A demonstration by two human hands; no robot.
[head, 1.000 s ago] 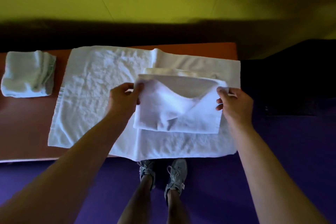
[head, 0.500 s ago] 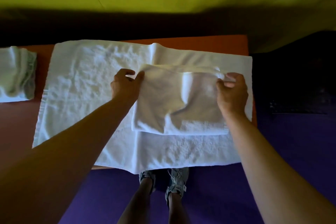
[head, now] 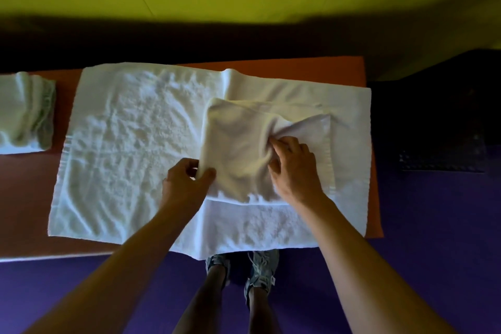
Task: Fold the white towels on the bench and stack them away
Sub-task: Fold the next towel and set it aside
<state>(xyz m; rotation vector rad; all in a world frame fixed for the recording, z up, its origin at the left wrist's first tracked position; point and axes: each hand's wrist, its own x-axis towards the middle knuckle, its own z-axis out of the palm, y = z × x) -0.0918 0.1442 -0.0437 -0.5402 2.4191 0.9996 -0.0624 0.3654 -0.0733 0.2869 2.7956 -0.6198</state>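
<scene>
**White towels, folding partly done**

Head view: folded stack (head: 25,114) sits at bench (head: 339,68) left. Left hand (head: 187,184) pinches small towel's (head: 238,149) near-left corner; right hand (head: 294,168), fingers curled, bunches its middle. Large towel (head: 130,149) beneath remains unfolded.

Both hands, left (head: 187,184) and right (head: 294,168), grip a small folded towel (head: 238,144) atop a spread towel (head: 130,144).
</scene>
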